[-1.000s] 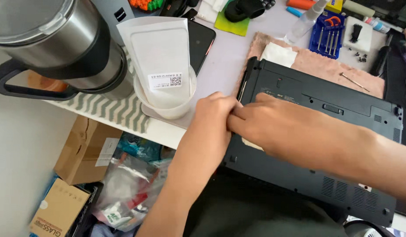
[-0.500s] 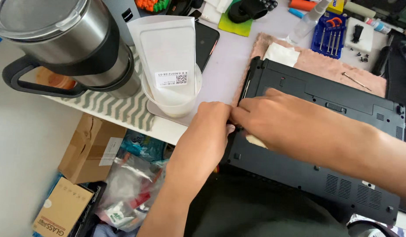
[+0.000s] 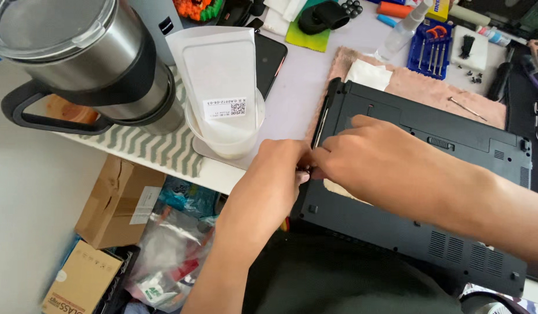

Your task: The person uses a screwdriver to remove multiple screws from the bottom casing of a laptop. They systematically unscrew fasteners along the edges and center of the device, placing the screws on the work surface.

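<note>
Upturned black plastic laptop (image 3: 432, 192) lies bottom-up on a pink cloth (image 3: 420, 87), its long axis running from the near left corner away to the right; the worked spot is its left edge. Both hands meet there: left hand (image 3: 277, 174) and right hand (image 3: 373, 160) press fingertips together on something small at that edge, too hidden to name. Beyond stand a white plastic cup (image 3: 225, 136) and steel mug (image 3: 82, 64)
</note>
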